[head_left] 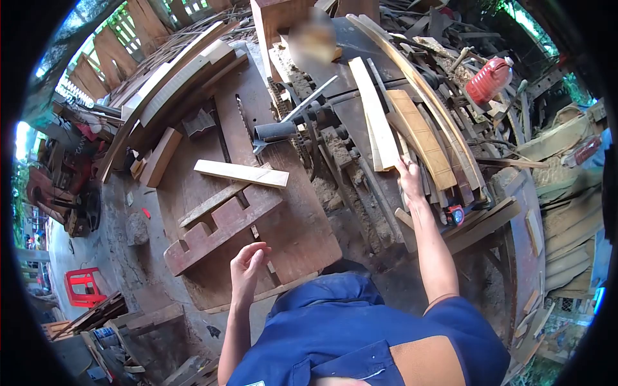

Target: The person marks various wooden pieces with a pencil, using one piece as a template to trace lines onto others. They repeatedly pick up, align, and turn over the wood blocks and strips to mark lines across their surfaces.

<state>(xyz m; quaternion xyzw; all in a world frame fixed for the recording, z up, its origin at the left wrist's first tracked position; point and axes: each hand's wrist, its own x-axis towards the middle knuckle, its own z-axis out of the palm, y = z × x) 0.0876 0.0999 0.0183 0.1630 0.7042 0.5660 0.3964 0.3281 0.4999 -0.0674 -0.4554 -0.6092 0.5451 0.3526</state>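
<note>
My right hand (pixel 411 182) grips the near end of a pale wooden board (pixel 375 112), which lies lengthwise on the right side of the machine bench. Close beside it is a wider yellowish board (pixel 421 138) with lines across it. My left hand (pixel 250 265) is curled, fingertips near the thumb, with nothing visible in it. It hovers over the brown saw table (pixel 302 238), just below a notched reddish wooden block (pixel 222 233). Beyond that block, a short pale wooden piece (pixel 241 174) rests across another strip of wood.
A slotted blade opening (pixel 244 119) runs along the saw table. Chain and shaft parts (pixel 315 119) sit between the two bench halves. Curved planks (pixel 174 83) are stacked at far left. A tape measure (pixel 455 215), a red jug (pixel 489 80) and a red stool (pixel 84 287) stand around.
</note>
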